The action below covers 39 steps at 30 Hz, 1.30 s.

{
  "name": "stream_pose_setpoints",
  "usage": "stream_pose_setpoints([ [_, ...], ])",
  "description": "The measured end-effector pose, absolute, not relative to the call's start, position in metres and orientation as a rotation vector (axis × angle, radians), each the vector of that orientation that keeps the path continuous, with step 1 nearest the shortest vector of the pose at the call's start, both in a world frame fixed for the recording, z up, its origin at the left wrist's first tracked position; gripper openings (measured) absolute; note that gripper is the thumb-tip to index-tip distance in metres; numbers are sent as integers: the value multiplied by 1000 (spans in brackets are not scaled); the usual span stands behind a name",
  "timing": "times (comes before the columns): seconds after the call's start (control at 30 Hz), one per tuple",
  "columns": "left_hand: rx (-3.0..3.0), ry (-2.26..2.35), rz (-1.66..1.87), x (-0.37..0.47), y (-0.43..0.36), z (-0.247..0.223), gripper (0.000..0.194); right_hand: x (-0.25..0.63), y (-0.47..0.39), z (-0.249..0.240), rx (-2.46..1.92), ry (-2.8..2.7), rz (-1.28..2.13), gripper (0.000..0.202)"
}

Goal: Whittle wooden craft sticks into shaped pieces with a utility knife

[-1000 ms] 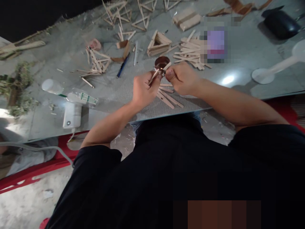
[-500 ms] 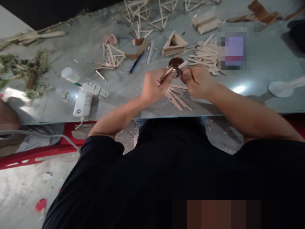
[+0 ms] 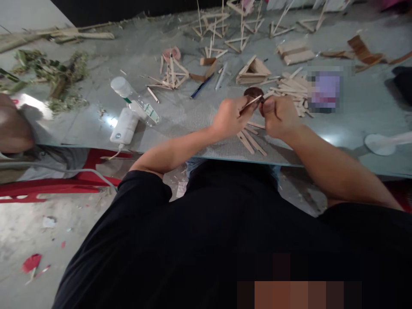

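My left hand (image 3: 232, 116) is closed, with a thin wooden craft stick (image 3: 252, 104) pinched at the thumb and pointing up to the right. Close beside it, my right hand (image 3: 280, 115) is also closed, thumb on top; what it grips is mostly hidden, though something dark brown shows at the thumb. A dark brown round object (image 3: 253, 92) sits just beyond the fingertips, partly covered. Below the hands, several loose craft sticks (image 3: 251, 139) lie fanned out on the table. A larger heap of craft sticks (image 3: 291, 90) is right behind my right hand.
A triangular stack of sticks (image 3: 253, 71) stands beyond the hands, with stick frames (image 3: 174, 73) farther back. A blue pen (image 3: 201, 86), a clear bottle (image 3: 138, 103) and a white power bank (image 3: 125, 126) lie left. Plant scraps (image 3: 54, 81) and another person's arm (image 3: 14, 124) are far left.
The view has shifted, so the table's things sit farther right in the picture. My hands have drawn closer together, and the stick in my left hand lies nearer my right thumb.
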<state>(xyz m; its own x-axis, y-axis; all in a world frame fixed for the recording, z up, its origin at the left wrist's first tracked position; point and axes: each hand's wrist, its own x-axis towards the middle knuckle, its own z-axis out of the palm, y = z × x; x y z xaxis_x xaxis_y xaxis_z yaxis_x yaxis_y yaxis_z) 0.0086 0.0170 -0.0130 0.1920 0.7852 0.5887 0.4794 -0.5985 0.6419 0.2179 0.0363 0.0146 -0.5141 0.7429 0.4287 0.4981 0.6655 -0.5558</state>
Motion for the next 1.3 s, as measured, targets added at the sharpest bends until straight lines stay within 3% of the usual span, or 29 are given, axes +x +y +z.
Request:
stream_pose_setpoints([
  [0.13, 2105, 1147, 1477, 9, 16, -5, 46, 221, 39, 17, -934, -2230, 473, 74],
  [0.43, 2213, 940, 1412, -8, 12, 5, 56, 220, 34, 15, -963, -2261, 526, 81],
  [0.8, 2199, 978, 1413, -5, 16, -6, 64, 215, 30, 19, -1031, -2270, 535, 83],
  [1.13, 2134, 1075, 1464, -4, 6, 6, 52, 211, 34, 19, -1012, -2267, 428, 78],
  [1.3, 2116, 1107, 1472, -2, 1, 9, 57, 215, 32, 24, -1028, -2298, 416, 77],
])
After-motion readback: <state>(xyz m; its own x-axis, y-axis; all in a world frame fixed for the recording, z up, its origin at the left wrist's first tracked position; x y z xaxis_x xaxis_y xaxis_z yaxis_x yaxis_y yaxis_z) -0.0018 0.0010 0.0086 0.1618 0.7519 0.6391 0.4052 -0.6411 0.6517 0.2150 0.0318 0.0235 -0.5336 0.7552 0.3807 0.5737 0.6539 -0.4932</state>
